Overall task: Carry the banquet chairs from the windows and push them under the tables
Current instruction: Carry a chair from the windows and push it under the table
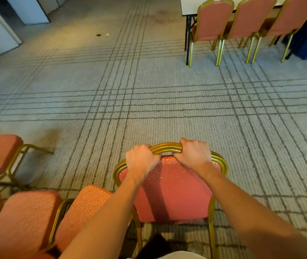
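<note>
While three placed chairs (214,21) stand pushed in at the table (187,5) far ahead on the right, spare chairs (21,221) sit beside me on the left, so I judge the job partway done. Head view: my left hand (141,160) and right hand (193,154) each clamp the gold top rail of the red chair (175,193), fingers curled over it. It stands directly before me, well apart from the table.

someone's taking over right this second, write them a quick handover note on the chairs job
Hands: left hand and right hand both grip the gold top rail of one red chair directly in front of the person.
Done: three chairs stand pushed in at the white table, far right.
Left: carry the held chair across the carpet to a table, then fetch the loose chairs at lower left.
</note>
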A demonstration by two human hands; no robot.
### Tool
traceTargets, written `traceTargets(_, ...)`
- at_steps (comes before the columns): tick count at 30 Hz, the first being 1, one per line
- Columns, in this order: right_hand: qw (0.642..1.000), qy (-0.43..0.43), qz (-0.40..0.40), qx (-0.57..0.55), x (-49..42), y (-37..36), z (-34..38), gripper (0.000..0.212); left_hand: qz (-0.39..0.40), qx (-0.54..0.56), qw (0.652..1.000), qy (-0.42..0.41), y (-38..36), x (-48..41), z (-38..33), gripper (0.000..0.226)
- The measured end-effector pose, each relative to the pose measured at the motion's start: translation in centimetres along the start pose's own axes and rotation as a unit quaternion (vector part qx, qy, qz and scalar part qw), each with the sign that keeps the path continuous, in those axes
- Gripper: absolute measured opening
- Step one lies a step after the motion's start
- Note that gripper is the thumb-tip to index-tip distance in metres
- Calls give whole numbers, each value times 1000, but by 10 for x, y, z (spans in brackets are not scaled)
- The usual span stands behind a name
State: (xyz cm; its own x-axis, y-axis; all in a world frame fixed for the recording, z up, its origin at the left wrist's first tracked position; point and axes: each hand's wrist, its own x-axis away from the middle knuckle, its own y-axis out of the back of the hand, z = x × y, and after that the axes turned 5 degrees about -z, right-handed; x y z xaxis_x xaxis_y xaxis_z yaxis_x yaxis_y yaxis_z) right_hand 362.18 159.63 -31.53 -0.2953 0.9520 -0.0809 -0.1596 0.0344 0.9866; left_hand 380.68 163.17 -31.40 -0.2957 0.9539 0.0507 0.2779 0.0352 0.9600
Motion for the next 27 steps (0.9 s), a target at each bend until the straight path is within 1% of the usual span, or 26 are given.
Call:
traceTargets(6, 1000, -16, 18, -20, -17, -1, -7, 31, -4, -4, 1000, 7, 1, -14, -9, 35)
traceTargets(11, 999, -29, 17, -27, -49, -2, -16, 33, -30, 12, 999, -8, -4, -50, -13, 41)
traceTargets(15, 997, -78, 11, -18, -56, 2, -35, 40, -40, 2, 993, -109, -12, -81, -27, 43)
traceTargets(18, 990, -140, 2, -10, -64, 13, -58, 39, -12, -13, 984, -176, -11, -110, -59, 39)
traceTargets(22, 981, -192, -6, -9, -71, 39, -84, 35, -5, 14, 974, -227, -1, -130, -102, 39)
traceTargets(27, 967, -249, -43, 1, -77, 62, -122, 35, 2, 26, 958, -286, 1, -157, -157, 41)
